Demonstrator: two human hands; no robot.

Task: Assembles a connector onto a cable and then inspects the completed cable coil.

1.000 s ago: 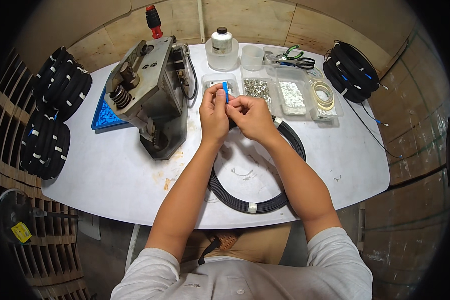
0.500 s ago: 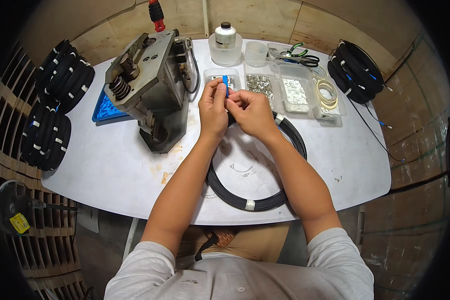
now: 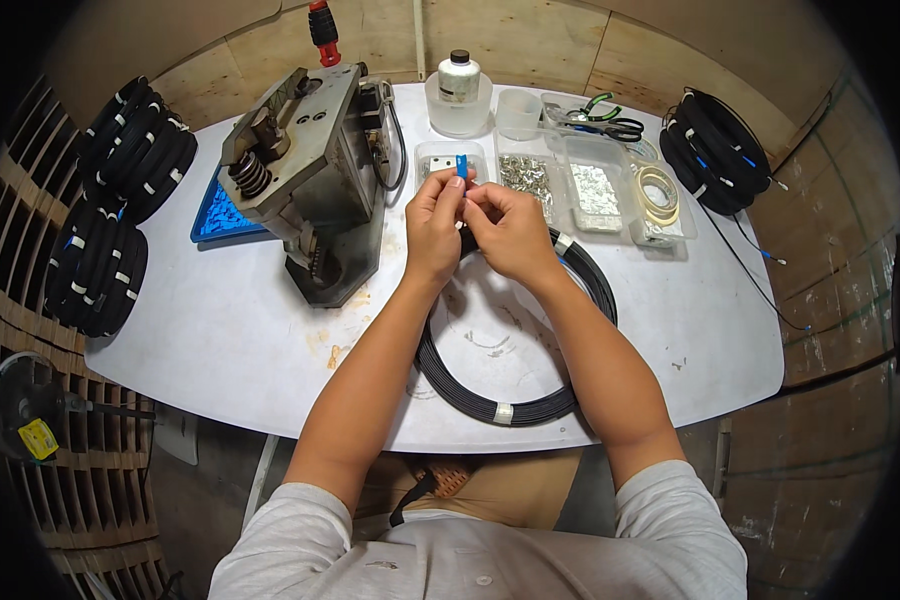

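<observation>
Upright between the fingers of my left hand [image 3: 434, 228] is a small blue plastic piece [image 3: 461, 165], pinched between thumb and fingertips. My right hand [image 3: 511, 228] is closed in a pinch right against it, its fingertips at the lower end of the blue piece. Whatever the right fingers grip is hidden by the fingers themselves. Under both wrists a coil of black cable [image 3: 448, 381] lies flat on the white table [image 3: 220, 350], bound with white tape bands [image 3: 504, 412].
A metal press [image 3: 320, 140] stands left, by a blue tray [image 3: 232, 239] of blue pieces. Clear bins hold metal parts [image 3: 525, 178], silvery pieces [image 3: 595, 190] and tape rolls [image 3: 656, 195]. Behind are a bottle [image 3: 459, 78] and pliers [image 3: 600, 112]. Cable coils [image 3: 135, 150] flank the table.
The blue piece has turned and shows a broader face. Both hands remain together over the coil, with the fingers slightly shifted. The whole view has moved a little.
</observation>
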